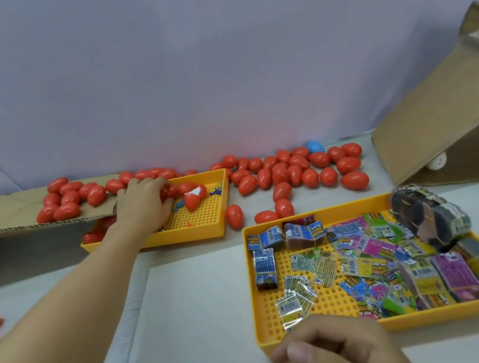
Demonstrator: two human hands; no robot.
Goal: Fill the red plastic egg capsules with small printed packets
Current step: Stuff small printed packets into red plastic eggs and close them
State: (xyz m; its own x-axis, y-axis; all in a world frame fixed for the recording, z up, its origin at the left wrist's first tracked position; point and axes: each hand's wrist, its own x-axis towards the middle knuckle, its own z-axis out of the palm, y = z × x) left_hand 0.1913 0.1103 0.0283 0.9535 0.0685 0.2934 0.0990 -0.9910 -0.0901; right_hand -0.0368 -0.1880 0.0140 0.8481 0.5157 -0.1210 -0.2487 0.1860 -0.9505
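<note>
Dozens of red egg capsules [294,171] lie along the far side of the table [197,310], too many to count surely, with one blue egg [315,146] among them. Two yellow trays sit there: the far tray [207,225] holds a few capsules, the near tray [323,334] a heap of printed packets [373,260]. The left hand [143,203] curls round a capsule in the far tray. The right hand [335,353] pinches one clear-wrapped packet [291,311] at the near tray's edge.
</note>
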